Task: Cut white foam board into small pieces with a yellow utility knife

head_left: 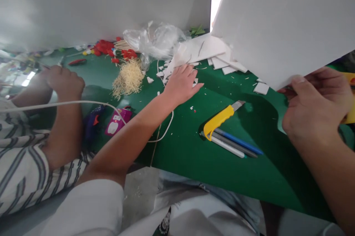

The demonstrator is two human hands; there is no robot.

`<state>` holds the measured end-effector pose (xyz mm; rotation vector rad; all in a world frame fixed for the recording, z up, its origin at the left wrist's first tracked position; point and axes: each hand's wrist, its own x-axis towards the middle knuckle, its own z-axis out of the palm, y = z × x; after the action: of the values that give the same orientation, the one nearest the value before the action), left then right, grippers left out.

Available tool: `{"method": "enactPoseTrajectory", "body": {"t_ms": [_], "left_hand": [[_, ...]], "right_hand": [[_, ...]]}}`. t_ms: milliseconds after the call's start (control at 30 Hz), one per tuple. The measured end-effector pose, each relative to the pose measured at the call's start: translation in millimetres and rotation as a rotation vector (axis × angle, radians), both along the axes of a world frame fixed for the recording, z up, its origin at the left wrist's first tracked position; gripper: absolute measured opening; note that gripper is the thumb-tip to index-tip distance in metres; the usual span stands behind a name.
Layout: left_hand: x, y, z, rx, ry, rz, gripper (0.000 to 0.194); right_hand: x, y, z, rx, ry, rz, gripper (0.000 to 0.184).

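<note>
Nearest us on the green counter (188, 154): three pens (235, 145), their left ends by the handle of the yellow utility knife (219, 122), blade extended. Left of the knife, a purple packet (118, 122). To its right, our right hand (316, 101) pinches the lower edge of a large white board (283, 25), which rises tilted beyond the knife. Farther than the knife and to its left, our left hand (181, 82) lies palm down, fingers spread, gripping nothing, over white board offcuts (208, 49). Beyond-left of the knife: shredded straw (129, 79), then a clear plastic bag (158, 40).
</note>
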<state>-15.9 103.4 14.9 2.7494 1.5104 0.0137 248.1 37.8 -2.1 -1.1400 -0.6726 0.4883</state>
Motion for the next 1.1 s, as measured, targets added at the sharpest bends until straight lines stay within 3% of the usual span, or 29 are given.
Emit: {"method": "enactPoseTrajectory", "body": {"t_ms": [67,167,267,333,467,533,633,767,867,1100], "left_hand": [[2,-21,4.2,0.001,-0.095,-0.116,0.056],[15,-62,10.2,-0.144,-0.216,-0.275,0.057],[31,-92,13.7,-0.274,-0.104,-0.232,0.047],[37,-99,13.9,-0.3,-0.07,-0.177,0.039],[33,-97,14.3,-0.288,-0.097,-0.095,0.05],[21,-98,17.5,-0.269,-0.206,-0.039,0.045],[0,-100,25.0,-0.245,-0.566,0.055,0.028],[-14,-93,29.7,-0.564,-1.133,0.3,0.029],[-7,-79,24.7,-0.665,-1.342,0.425,0.025],[2,-57,-1.0,-0.281,-1.261,0.532,0.056]], "right_hand": [[0,0,1.3,-0.011,-0.003,0.0,0.026],[0,0,2.0,-0.019,-0.012,-0.015,0.025],[0,0,2.5,-0.023,0.003,-0.03,0.026],[0,-1,3.3,-0.03,0.012,-0.025,0.027],[-2,0,3.3,-0.023,0.005,-0.019,0.028],[-1,0,2.5,-0.026,-0.013,-0.01,0.028],[-2,-2,3.6,-0.057,-0.015,0.059,0.032],[-7,-9,12.4,-0.156,-0.011,0.258,0.049],[-15,-16,18.8,-0.268,-0.026,0.442,0.058],[-26,-28,15.5,-0.447,-0.027,0.717,0.062]]}}
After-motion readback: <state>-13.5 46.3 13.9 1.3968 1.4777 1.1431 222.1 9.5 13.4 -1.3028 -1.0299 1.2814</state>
